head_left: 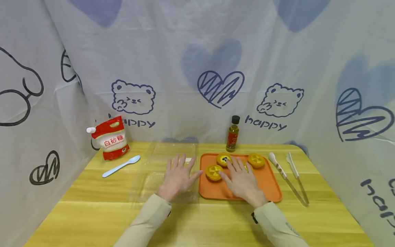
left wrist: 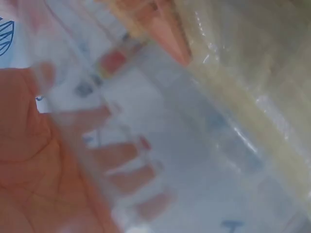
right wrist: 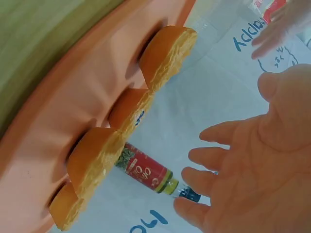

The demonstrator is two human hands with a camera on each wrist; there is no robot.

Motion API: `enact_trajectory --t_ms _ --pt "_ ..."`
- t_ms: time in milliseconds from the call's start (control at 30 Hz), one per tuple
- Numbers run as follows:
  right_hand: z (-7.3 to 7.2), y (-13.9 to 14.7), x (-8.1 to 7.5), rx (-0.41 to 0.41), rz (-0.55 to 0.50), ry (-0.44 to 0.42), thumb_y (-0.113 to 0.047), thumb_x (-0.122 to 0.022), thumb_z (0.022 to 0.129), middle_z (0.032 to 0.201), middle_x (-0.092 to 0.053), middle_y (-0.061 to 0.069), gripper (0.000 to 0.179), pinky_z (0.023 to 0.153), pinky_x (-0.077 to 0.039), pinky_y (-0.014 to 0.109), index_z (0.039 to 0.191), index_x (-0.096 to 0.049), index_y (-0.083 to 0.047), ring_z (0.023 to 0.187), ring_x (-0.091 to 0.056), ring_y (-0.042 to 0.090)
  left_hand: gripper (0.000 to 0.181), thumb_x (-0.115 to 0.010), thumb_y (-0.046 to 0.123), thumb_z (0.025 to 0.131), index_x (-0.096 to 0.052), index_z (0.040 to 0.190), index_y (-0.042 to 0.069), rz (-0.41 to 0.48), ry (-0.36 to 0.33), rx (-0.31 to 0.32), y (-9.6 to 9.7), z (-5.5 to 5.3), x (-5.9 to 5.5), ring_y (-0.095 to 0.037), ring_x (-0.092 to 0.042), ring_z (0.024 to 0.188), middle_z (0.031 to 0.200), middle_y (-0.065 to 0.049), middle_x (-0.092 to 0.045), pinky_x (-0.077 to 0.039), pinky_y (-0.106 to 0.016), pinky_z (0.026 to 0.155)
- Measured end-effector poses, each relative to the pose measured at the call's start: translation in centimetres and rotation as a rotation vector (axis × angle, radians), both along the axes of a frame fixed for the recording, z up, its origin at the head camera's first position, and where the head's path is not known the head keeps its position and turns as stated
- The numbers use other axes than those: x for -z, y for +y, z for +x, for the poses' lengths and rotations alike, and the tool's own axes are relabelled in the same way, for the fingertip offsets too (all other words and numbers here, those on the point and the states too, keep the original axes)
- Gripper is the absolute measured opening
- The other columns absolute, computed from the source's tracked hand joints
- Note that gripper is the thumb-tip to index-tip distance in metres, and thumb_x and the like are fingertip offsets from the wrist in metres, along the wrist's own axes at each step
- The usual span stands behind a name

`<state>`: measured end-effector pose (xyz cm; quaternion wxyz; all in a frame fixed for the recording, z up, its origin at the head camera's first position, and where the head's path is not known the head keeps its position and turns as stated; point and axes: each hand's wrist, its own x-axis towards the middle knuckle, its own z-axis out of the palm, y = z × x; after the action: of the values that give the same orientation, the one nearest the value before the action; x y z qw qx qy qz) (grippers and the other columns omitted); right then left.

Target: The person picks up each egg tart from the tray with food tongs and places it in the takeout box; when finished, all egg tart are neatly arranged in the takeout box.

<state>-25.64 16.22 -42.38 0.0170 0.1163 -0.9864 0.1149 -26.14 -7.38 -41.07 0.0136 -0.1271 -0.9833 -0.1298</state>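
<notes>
My left hand (head_left: 178,175) is spread flat above a clear plastic container (head_left: 152,180). In the left wrist view, its straight fingers (left wrist: 116,155) show through the transparent plastic; whether they touch it I cannot tell. My right hand (head_left: 243,180) hovers over an orange tray (head_left: 266,188), fingers extended and holding nothing. On that tray lie several yellow egg tarts (head_left: 214,173), one partly hidden behind the right fingers. One tart (head_left: 223,159) carries dark dots on its top. The right wrist view shows a gap between the right hand (right wrist: 257,155) and the tarts (right wrist: 167,56).
Behind the tray stands an oil bottle (head_left: 232,137) with a black cap. Metal tongs (head_left: 293,181) with pale tips lie right of the tray. At the left are a red and white sugar bag (head_left: 113,140) and a light blue spoon (head_left: 121,166). Printed cloth walls (head_left: 176,103) surround the table.
</notes>
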Motion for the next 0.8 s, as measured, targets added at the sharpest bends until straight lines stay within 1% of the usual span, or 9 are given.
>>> enact_trajectory --t_ms 67,167,300,367,500,567,667,767,800 --pt "0.0 0.0 0.1 -0.007 -0.008 0.013 -0.059 -0.028 0.102 0.162 -0.018 0.015 0.074 0.121 -0.005 0.058 0.155 -0.027 -0.008 0.151 -0.014 0.036 0.07 -0.034 0.063 0.099 -0.029 0.155 0.023 0.035 0.01 -0.002 0.0 -0.1 0.2 -0.04 -0.014 0.15 0.161 -0.018 -0.02 -0.009 -0.059 0.121" --pt "-0.1 -0.1 0.3 -0.006 -0.071 0.058 -0.056 -0.034 0.102 0.16 -0.026 0.017 0.071 0.121 -0.01 0.057 0.152 -0.034 -0.006 0.148 -0.022 0.037 0.069 -0.04 0.061 0.098 -0.035 0.153 0.019 0.125 0.05 0.01 -0.1 -0.3 0.3 -0.041 -0.025 0.146 0.156 -0.021 -0.032 -0.017 -0.06 0.119" --pt "-0.3 0.0 0.3 0.036 -0.234 0.116 -0.052 -0.041 0.101 0.153 -0.04 0.018 0.065 0.117 -0.025 0.057 0.146 -0.045 -0.005 0.14 -0.037 0.039 0.063 -0.052 0.053 0.097 -0.047 0.146 0.012 0.274 0.095 0.031 -0.4 -0.6 0.1 -0.04 -0.043 0.136 0.145 -0.02 -0.049 -0.032 -0.057 0.113" --pt "-0.5 0.3 0.4 0.056 -0.326 0.136 -0.051 -0.045 0.101 0.148 -0.047 0.017 0.061 0.113 -0.034 0.055 0.143 -0.05 -0.006 0.136 -0.044 0.038 0.057 -0.056 0.048 0.096 -0.053 0.14 0.011 0.352 0.094 0.023 -0.7 -0.6 0.0 -0.037 -0.051 0.129 0.139 -0.017 -0.056 -0.04 -0.054 0.109" --pt "-0.8 1.4 0.4 0.077 -0.506 0.167 -0.04 -0.056 0.099 0.133 -0.062 0.013 0.048 0.104 -0.045 0.051 0.133 -0.061 -0.007 0.125 -0.056 0.034 0.042 -0.06 0.044 0.095 -0.065 0.125 0.014 0.492 0.041 -0.017 -1.8 -0.8 -0.2 -0.028 -0.064 0.109 0.121 -0.01 -0.068 -0.053 -0.046 0.092" --pt "-1.0 2.2 0.5 0.082 -0.57 0.175 -0.033 -0.061 0.097 0.124 -0.068 0.012 0.039 0.1 -0.049 0.049 0.127 -0.065 -0.008 0.118 -0.061 0.031 0.035 -0.061 0.043 0.095 -0.069 0.115 0.016 0.55 0.011 -0.036 -2.5 -1.0 -0.3 -0.022 -0.066 0.098 0.109 -0.006 -0.071 -0.055 -0.04 0.082" --pt "-1.4 3.6 0.8 0.083 -0.617 0.146 -0.026 -0.063 0.097 0.116 -0.071 0.01 0.03 0.094 -0.052 0.046 0.12 -0.069 -0.009 0.112 -0.064 0.027 0.028 -0.063 0.039 0.095 -0.071 0.106 0.015 0.642 -0.032 -0.037 -3.9 -1.3 -0.3 -0.018 -0.064 0.084 0.093 -0.003 -0.071 -0.053 -0.033 0.07" --pt "-1.6 5.4 1.1 0.073 -0.639 0.102 -0.023 -0.063 0.097 0.114 -0.071 0.01 0.028 0.093 -0.053 0.046 0.119 -0.07 -0.008 0.11 -0.064 0.027 0.027 -0.063 0.035 0.095 -0.071 0.106 0.011 0.723 -0.081 0.0 -5.5 -1.6 -0.1 -0.02 -0.064 0.076 0.086 -0.004 -0.069 -0.053 -0.033 0.066" --pt "-1.7 6.1 1.2 0.065 -0.644 0.087 -0.023 -0.062 0.097 0.115 -0.071 0.01 0.028 0.093 -0.053 0.046 0.119 -0.069 -0.008 0.11 -0.064 0.027 0.027 -0.063 0.034 0.096 -0.071 0.107 0.01 0.747 -0.103 0.016 -6.1 -1.7 0.0 -0.022 -0.064 0.074 0.087 -0.007 -0.069 -0.053 -0.033 0.065"
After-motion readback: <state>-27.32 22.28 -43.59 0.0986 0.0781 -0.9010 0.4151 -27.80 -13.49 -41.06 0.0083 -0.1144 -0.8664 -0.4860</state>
